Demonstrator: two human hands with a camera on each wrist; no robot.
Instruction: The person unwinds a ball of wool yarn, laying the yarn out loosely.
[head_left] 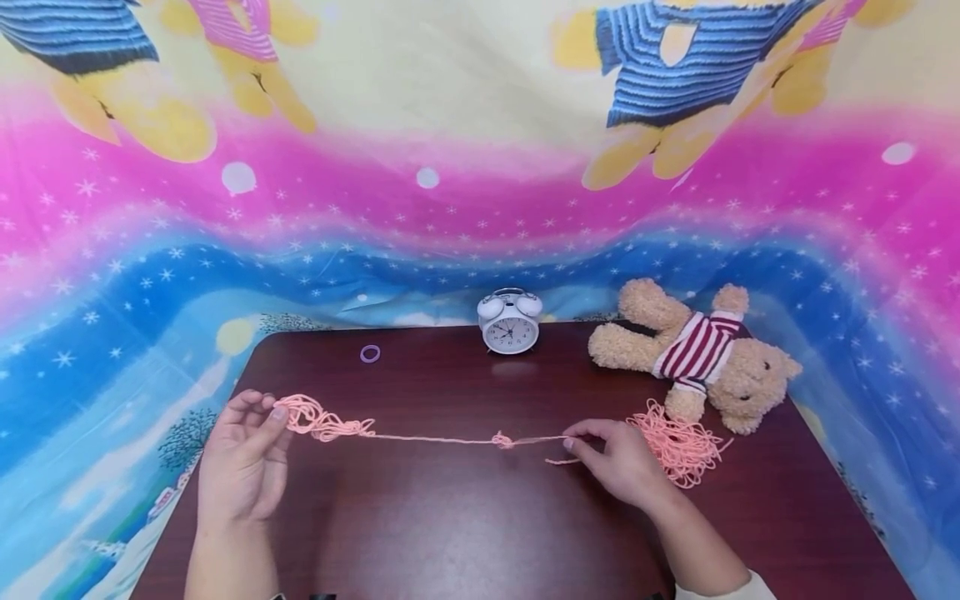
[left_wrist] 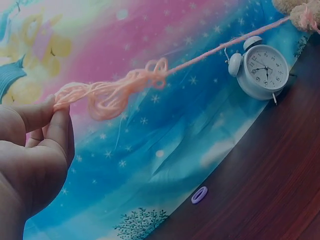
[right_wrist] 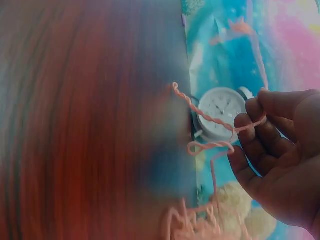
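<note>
My left hand (head_left: 251, 458) pinches one end of a looped bundle of salmon-pink yarn (head_left: 318, 421) between thumb and fingers, raised over the table's left side. From that bundle a single strand runs taut to the right, with a small knotted clump (head_left: 502, 440) partway along it. At the strand's other end, the thumb and fingers of my right hand (head_left: 622, 458) pinch the yarn. A short loose tail hangs beside those right fingers, and twisted loops of yarn (right_wrist: 210, 120) show there in the right wrist view. Just beyond the right hand lies a loose pile of the same yarn (head_left: 682, 446).
A white twin-bell alarm clock (head_left: 510, 323) stands at the back of the dark wooden table (head_left: 420, 533). To its left lies a purple ring (head_left: 370, 354). A teddy bear (head_left: 693, 350) in a striped shirt lies at the back right, against the yarn pile. Printed cloth hangs behind.
</note>
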